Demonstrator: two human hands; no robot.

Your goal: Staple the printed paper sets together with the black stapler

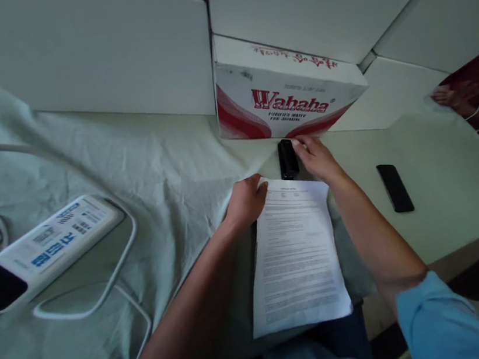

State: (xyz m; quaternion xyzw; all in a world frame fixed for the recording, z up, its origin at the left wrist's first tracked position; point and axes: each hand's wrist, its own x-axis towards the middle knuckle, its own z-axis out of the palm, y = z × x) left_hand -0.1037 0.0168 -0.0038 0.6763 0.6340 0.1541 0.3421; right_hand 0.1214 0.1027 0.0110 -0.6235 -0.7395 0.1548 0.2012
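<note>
on smooth paper (296,254), hands rest
</note>
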